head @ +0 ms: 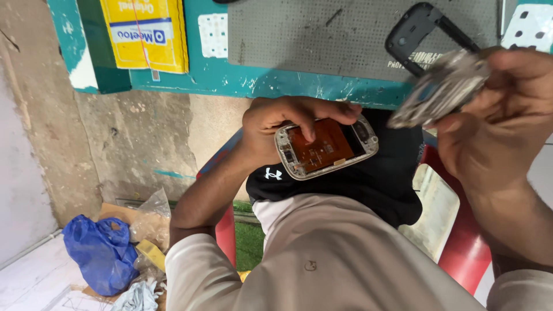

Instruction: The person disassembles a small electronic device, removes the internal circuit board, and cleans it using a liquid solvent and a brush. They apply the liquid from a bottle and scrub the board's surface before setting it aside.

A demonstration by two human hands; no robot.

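Bare concrete wall and floor fill the left side of the view, with a teal workbench running across the top from ten to two o'clock. On the bench lie a grey work mat, a black phone frame at about one o'clock and a yellow box at eleven o'clock. Down at eight o'clock a blue plastic bag sits among scraps on the floor.

The person sits on a red chair, and both hands work over the lap, below the bench edge. The left hand is closed around an opened phone body near the centre of the view, fingers curled over its top edge and the thumb pressing on the exposed orange-brown inner panel. The phone body has a pale silver rim, rounded corners and a dark opening near its right end; its back cover is off. The right hand, at two to three o'clock, grips a flat silvery part, blurred, so its details cannot be told; it looks like a piece lifted off the phone.

By my reading the phone is midway through being taken apart, one layer already off. The next move would call for a firm hold on the body and careful work on the thin inner panel, which looks easy to bend or tear.
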